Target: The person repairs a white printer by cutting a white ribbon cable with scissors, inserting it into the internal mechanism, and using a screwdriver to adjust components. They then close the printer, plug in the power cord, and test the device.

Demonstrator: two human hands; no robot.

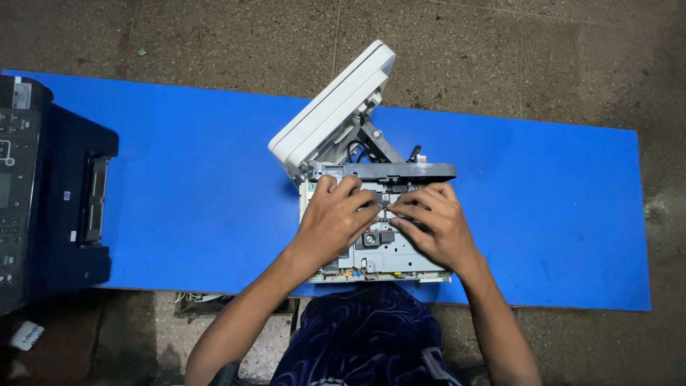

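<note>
The opened printer is lying near the front edge of the blue surface, with its white lid tilted up and its cover already off, so the metal frame and inner parts are showing. The left hand and the right hand are both resting on it, fingers bent and pressing a small dark part in the middle, though I cannot tell if they are gripping it. At the left edge a black printer is standing closed, with a small pale label on its top corner.

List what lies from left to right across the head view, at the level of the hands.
Black printer → bare stretch of blue mat → left hand → right hand, both on the opened grey printer → more blue mat.
</note>
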